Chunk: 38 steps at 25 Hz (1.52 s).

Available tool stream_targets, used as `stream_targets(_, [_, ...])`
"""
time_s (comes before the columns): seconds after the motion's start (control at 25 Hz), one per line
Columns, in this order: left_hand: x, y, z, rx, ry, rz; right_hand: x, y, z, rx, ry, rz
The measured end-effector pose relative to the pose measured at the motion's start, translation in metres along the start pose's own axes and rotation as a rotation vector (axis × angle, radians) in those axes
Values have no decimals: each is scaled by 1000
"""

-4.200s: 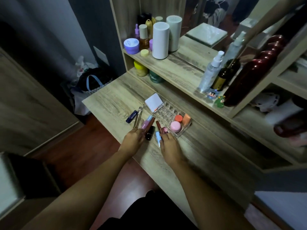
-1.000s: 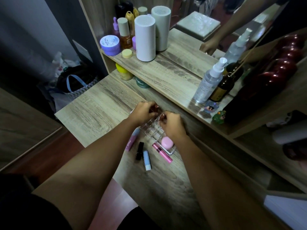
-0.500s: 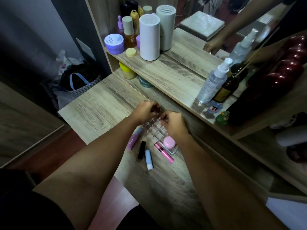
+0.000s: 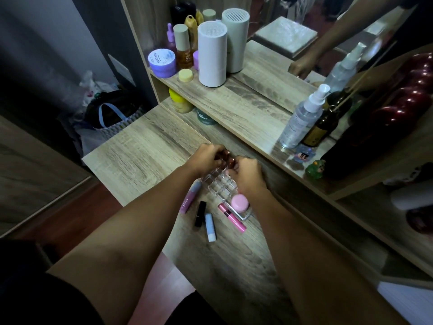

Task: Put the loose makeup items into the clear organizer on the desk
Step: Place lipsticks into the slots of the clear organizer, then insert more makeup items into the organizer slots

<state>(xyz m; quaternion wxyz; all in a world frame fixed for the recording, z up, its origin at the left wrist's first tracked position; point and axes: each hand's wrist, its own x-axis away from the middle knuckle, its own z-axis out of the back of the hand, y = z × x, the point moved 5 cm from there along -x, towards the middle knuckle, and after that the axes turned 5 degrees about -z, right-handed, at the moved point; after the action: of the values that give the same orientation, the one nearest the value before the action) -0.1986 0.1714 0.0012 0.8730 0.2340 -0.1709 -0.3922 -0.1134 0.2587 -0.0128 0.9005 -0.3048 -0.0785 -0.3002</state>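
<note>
The clear organizer [image 4: 219,184] sits on the wooden desk [image 4: 145,151] with a pink round compact [image 4: 239,202] at its near end. My left hand [image 4: 207,158] and my right hand [image 4: 246,174] meet over its far end. Each is closed on a dark reddish-brown lipstick tube [image 4: 228,160]. Loose on the desk in front lie a purple-pink tube [image 4: 190,200], a black lipstick [image 4: 200,213], a pale blue stick [image 4: 210,227] and a pink tube [image 4: 232,218] against the organizer's edge.
A raised shelf [image 4: 246,109] behind carries a white cylinder [image 4: 212,53], a purple jar [image 4: 162,63], bottles, a spray bottle [image 4: 302,118] and small figurines [image 4: 315,168]. A mirror stands behind it. A bag [image 4: 110,113] lies on the floor to the left.
Both hands stay over the far end of the organizer with the dark tubes, hardly moving. The loose items on the desk lie where they were.
</note>
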Motion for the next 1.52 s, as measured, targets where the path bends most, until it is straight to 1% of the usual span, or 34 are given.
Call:
stream_targets(0.24, [3,-2,1,40,10,-10,-1,-1,2,-1,-3,11])
stream_targets(0.64, [6,-4,3,33,-21,-5,7,0,8,90,3,13])
stream_targets(0.76, [11,-6,9,60,-28,6,17,4,16,91,94,1])
stream_targets(0.92, [31,-27,34,118,5,73,43,3,25,-59,263,30])
stream_targets(1.04, [57,-53,50,38,35,142,66,-9,12,-105,320,95])
stream_targets(1.12, [75,-68,53,36,58,206,76,-22,-8,-86,262,159])
stream_targets(1.2, [91,-79,48,65,76,270,78,-35,-35,-31,121,168])
stream_targets(1.28, [102,-84,37,54,55,304,75,-45,-58,82,1,148])
stream_targets(1.36, [108,-85,22,-24,4,301,71,-55,-72,146,-17,118])
stream_targets(1.52, [113,-86,-4,-149,-60,329,60,-68,-82,165,13,26])
